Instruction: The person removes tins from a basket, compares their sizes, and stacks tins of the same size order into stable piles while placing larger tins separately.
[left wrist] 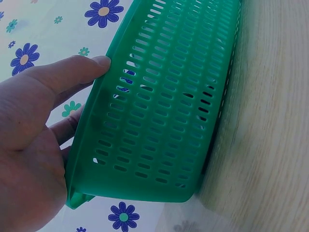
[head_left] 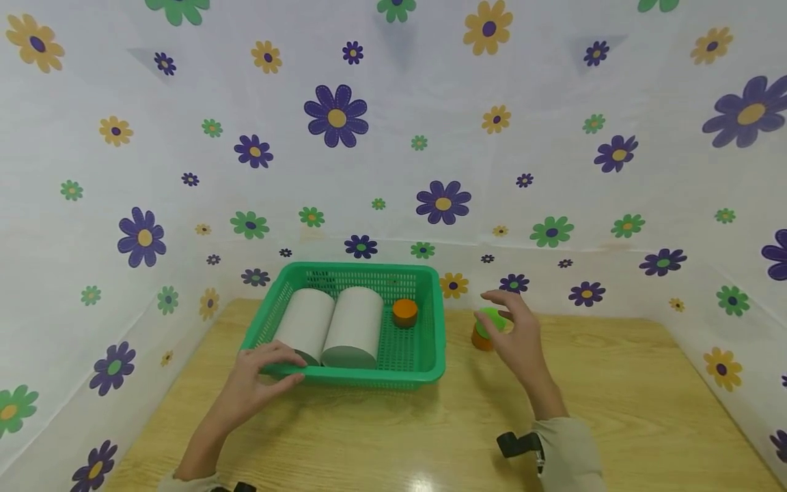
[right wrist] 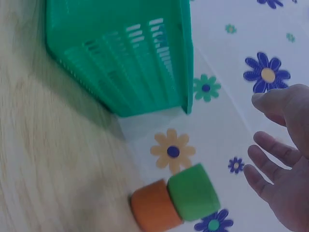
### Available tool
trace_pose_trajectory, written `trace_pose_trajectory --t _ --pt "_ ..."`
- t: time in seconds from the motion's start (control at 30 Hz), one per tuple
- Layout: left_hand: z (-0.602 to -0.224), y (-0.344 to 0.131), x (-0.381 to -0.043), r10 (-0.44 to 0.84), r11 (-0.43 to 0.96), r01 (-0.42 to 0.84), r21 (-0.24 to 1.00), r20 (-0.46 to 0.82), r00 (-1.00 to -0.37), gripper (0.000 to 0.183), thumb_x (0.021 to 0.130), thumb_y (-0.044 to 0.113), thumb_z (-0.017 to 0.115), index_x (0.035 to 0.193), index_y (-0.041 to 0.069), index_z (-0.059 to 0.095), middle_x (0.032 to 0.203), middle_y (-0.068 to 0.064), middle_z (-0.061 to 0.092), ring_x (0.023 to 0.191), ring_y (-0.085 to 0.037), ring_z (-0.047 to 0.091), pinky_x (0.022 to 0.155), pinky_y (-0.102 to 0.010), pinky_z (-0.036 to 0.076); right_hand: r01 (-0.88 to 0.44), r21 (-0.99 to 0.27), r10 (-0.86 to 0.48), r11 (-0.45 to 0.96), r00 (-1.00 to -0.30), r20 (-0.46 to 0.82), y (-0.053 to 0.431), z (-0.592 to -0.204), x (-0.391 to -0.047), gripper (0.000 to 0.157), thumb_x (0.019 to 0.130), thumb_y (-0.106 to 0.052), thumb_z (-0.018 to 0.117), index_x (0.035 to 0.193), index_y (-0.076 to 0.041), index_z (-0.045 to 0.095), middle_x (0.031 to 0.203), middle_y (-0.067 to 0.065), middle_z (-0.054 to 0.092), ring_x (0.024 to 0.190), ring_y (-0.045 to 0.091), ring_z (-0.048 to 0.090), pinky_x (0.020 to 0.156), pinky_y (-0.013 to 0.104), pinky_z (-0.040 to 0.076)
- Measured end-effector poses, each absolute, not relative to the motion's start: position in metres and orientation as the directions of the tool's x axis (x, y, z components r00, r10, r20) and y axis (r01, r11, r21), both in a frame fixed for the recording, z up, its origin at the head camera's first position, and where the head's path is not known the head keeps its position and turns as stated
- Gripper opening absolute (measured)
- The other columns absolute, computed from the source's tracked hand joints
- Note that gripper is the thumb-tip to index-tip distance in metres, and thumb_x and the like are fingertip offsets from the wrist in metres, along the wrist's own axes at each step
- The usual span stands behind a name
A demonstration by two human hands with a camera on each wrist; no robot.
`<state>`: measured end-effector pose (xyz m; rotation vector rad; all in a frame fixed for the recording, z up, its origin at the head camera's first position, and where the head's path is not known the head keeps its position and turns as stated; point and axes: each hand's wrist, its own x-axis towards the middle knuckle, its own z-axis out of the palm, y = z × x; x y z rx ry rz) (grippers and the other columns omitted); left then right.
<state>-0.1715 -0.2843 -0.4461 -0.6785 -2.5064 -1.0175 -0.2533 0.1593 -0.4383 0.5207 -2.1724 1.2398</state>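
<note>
Green block [right wrist: 194, 192] sitting on orange block [right wrist: 155, 205]

It's standing beside the basket [head_left: 439, 314] on the counter [head_left: 615, 383], looking light, stiff, best pinched round its sides; right hand [head_left: 519, 336] hovering near, fingers apart, left hand [head_left: 251, 380] gripping the basket

Right sleeve [head_left: 568, 456] plain beige; angular black wrist camera [head_left: 516, 445] beside right sleeve's cuff; left sleeve [head_left: 184, 484] matching beige

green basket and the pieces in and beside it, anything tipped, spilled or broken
Nothing stands out: in the green basket, two white cylinders lie side by side with a round orange piece near them; to its right, a green piece sits stacked on a second orange one. No spill or breakage shows.
</note>
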Motion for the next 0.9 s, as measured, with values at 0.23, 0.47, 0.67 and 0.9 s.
trace_pose_trajectory --t 0.23,0.47,0.67,0.9 --pt "-0.448 -0.285 -0.175 0.324 0.606 0.586 0.537 0.506 -0.799 0.021 0.08 0.022 0.077 0.098 0.029 0.068 0.098 0.015 0.063 0.093 -0.008 0.058 0.083 -0.036 0.03 -0.631 -0.63 -0.122 0.453 -0.744 0.657 0.139 -0.426 -0.25 0.031 0.087 -0.01 0.069 0.117 -0.008 0.062 0.118 0.004 0.059 0.109 0.022 0.055 0.085 0.046 0.048" --pt "-0.449 -0.286 -0.174 0.314 0.613 0.575 0.543 0.5 -0.807 0.021 0.08 0.022 0.077 0.098 0.029 0.069 0.098 0.014 0.064 0.094 -0.008 0.058 0.082 -0.039 0.027 -0.67 -0.583 -0.277 0.46 -0.732 0.623 0.115 -0.422 -0.257 0.036 0.085 -0.008 0.071 0.119 -0.006 0.06 0.117 0.007 0.058 0.109 0.023 0.054 0.087 0.046 0.047" --pt "-0.449 -0.286 -0.172 0.317 0.606 0.579 0.545 0.502 -0.805 0.021 0.08 0.022 0.077 0.098 0.029 0.069 0.098 0.014 0.064 0.095 -0.008 0.058 0.083 -0.038 0.028 -0.694 -0.521 -0.394 0.497 -0.716 0.577 0.097 -0.42 -0.27 0.038 0.085 -0.014 0.071 0.12 -0.007 0.058 0.115 0.005 0.058 0.107 0.025 0.055 0.09 0.042 0.045" --pt "-0.447 -0.284 -0.173 0.321 0.601 0.594 0.534 0.519 -0.792 0.021 0.08 0.02 0.077 0.097 0.028 0.069 0.097 0.013 0.064 0.093 -0.009 0.059 0.083 -0.033 0.033 -0.705 -0.436 -0.494 0.559 -0.706 0.508 0.081 -0.414 -0.282 0.037 0.085 -0.018 0.072 0.119 -0.01 0.06 0.119 0.004 0.058 0.113 0.021 0.053 0.094 0.041 0.043"
